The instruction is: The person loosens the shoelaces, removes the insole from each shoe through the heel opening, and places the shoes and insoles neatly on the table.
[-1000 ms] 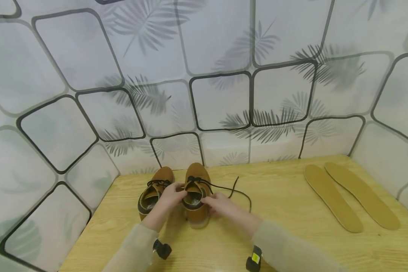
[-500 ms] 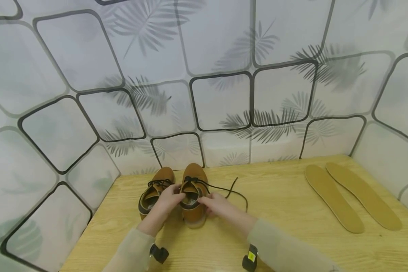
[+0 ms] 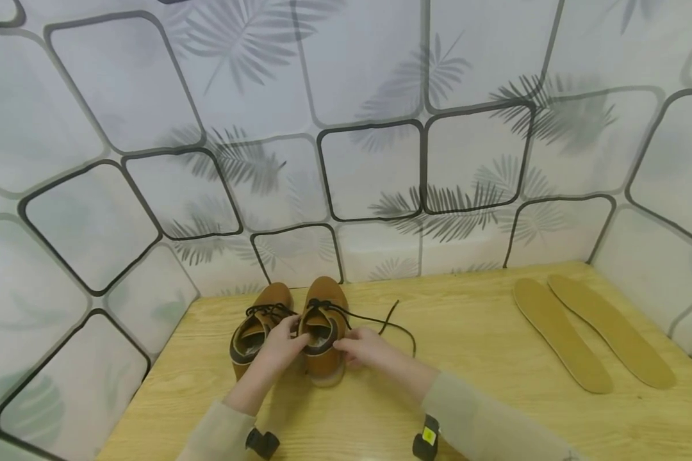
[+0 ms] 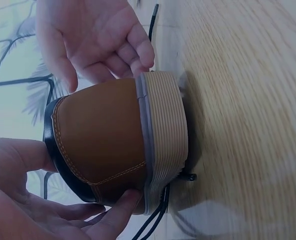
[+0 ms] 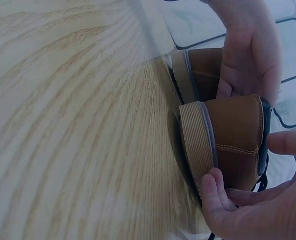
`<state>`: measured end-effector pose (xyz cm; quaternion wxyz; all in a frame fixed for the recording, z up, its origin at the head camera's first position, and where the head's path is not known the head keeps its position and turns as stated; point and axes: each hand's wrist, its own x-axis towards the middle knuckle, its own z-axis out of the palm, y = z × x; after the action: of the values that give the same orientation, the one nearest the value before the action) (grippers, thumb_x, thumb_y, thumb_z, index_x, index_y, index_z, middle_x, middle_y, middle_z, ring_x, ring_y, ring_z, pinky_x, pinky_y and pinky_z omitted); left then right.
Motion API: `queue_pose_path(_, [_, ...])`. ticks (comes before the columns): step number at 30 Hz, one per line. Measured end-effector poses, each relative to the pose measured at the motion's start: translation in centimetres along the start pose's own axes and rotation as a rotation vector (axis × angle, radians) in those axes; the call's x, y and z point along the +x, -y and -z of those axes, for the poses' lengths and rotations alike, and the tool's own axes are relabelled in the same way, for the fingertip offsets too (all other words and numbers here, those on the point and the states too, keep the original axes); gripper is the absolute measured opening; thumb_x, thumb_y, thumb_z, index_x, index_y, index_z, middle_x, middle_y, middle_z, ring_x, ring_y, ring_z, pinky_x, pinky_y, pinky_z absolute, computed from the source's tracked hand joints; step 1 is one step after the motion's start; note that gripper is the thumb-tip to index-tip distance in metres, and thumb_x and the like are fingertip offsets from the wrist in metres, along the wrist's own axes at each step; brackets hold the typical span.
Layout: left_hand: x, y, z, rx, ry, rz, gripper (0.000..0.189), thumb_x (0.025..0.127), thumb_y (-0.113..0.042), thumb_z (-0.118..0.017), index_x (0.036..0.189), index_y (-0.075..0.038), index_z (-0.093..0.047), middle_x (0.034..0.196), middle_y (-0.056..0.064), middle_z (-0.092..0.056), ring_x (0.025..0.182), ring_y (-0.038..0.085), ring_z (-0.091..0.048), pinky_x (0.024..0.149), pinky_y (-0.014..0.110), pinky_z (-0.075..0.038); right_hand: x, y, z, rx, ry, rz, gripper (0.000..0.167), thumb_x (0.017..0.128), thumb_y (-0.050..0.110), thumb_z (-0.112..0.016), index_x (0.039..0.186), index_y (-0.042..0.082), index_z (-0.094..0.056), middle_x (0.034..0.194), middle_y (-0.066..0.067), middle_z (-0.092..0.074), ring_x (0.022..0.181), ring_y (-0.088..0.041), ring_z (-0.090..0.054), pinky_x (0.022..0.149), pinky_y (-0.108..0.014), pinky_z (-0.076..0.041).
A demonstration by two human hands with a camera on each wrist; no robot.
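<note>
A brown lace-up shoe (image 3: 325, 366) with a dark padded collar stands on the wooden table, heel towards me. My left hand (image 3: 282, 342) grips its left side, thumb at the collar and fingers lower down. On the other side my right hand (image 3: 369, 347) holds it, thumb by the collar rim; the right wrist view has those fingers reaching down to the ribbed sole (image 5: 197, 135). The matching shoe (image 3: 275, 294) stands close by on the left, partly hidden behind my left hand and forearm. Black laces (image 3: 383, 318) trail from the held shoe to the right.
Two tan insoles (image 3: 562, 333) lie side by side at the right of the table (image 3: 461, 346). A patterned wall covering (image 3: 375, 173) rises right behind the table and along both sides. Each wrist carries a small black camera (image 3: 262, 442).
Both hands have shifted the held shoe slightly left, closer to its mate, and the trailing lace has moved along with it. The insoles lie as before.
</note>
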<state>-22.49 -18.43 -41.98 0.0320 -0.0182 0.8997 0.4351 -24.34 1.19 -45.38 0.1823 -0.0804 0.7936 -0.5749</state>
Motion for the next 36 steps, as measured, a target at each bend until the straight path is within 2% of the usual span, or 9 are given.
queue_pose_path(8, [-0.5,0.5,0.2,-0.002,0.003,-0.02,0.061,0.104,-0.019,-0.06,0.154,0.011,-0.043,0.152,0.038,-0.05,0.136,0.055,-0.054,0.109,0.06,-0.051,-0.3,-0.4,0.3,-0.026,0.02,0.028,0.052,0.1,0.015,-0.065,0.139,-0.018,-0.054,0.123,-0.028,-0.07,0.1,-0.032,-0.072,0.092,-0.044,-0.063])
queue_pose_path(13, [-1.5,1.0,0.5,0.016,-0.011,-0.045,0.056,0.107,-0.022,-0.059,0.152,0.01,-0.046,0.145,0.034,-0.058,0.131,0.051,-0.06,0.106,0.058,-0.053,-0.8,-0.7,0.7,-0.042,0.02,0.038,0.05,0.099,0.015,-0.066,0.138,-0.016,-0.056,0.125,-0.027,-0.069,0.099,-0.031,-0.073,0.09,-0.044,-0.063])
queue_pose_path(16, [-2.3,1.5,0.3,-0.009,-0.015,-0.058,0.055,0.107,-0.021,-0.059,0.15,0.011,-0.047,0.138,0.032,-0.064,0.123,0.045,-0.067,0.1,0.053,-0.057,-1.3,-0.8,1.3,-0.068,0.032,0.063,0.045,0.099,0.015,-0.065,0.134,-0.014,-0.059,0.12,-0.026,-0.07,0.098,-0.03,-0.073,0.09,-0.044,-0.063])
queue_pose_path(20, [-3.3,2.2,0.0,-0.069,0.008,-0.061,0.056,0.104,-0.017,-0.064,0.149,0.012,-0.048,0.13,0.026,-0.07,0.11,0.037,-0.073,0.09,0.046,-0.062,-2.3,-1.2,2.4,-0.14,0.056,0.086,0.039,0.099,0.017,-0.064,0.129,-0.009,-0.064,0.107,-0.019,-0.072,0.092,-0.024,-0.071,0.085,-0.039,-0.062])
queue_pose_path(22, [-3.6,2.6,0.0,-0.073,0.03,-0.066,0.056,0.102,-0.016,-0.067,0.148,0.012,-0.049,0.127,0.024,-0.071,0.107,0.036,-0.073,0.088,0.045,-0.062,-2.7,-1.5,2.9,-0.191,0.065,0.099,0.037,0.099,0.017,-0.064,0.126,-0.007,-0.067,0.101,-0.015,-0.072,0.087,-0.021,-0.069,0.08,-0.036,-0.061])
queue_pose_path(25, [-3.9,3.2,-0.1,-0.032,0.048,-0.089,0.053,0.099,-0.016,-0.069,0.143,0.01,-0.055,0.123,0.02,-0.074,0.108,0.036,-0.074,0.091,0.046,-0.062,-3.5,-1.8,3.8,-0.272,0.061,0.129,0.033,0.097,0.018,-0.065,0.12,-0.005,-0.07,0.099,-0.012,-0.073,0.086,-0.019,-0.068,0.078,-0.036,-0.059])
queue_pose_path(30, [-4.4,4.1,-0.1,0.031,0.08,-0.152,0.042,0.098,-0.016,-0.071,0.132,0.008,-0.064,0.118,0.02,-0.076,0.103,0.034,-0.075,0.089,0.043,-0.062,-4.8,-2.4,5.4,-0.358,0.075,0.172,0.029,0.097,0.019,-0.065,0.115,-0.003,-0.071,0.109,-0.015,-0.073,0.097,-0.026,-0.069,0.088,-0.047,-0.059])
queue_pose_path(36, [-5.0,5.0,0.1,0.059,0.121,-0.21,0.028,0.098,-0.014,-0.072,0.118,0.005,-0.071,0.11,0.018,-0.078,0.092,0.027,-0.074,0.08,0.027,-0.059,-6.5,-2.8,7.5,-0.335,0.113,0.087,0.031,0.099,0.023,-0.065,0.121,0.002,-0.069,0.118,-0.012,-0.072,0.105,-0.026,-0.068,0.095,-0.053,-0.057])
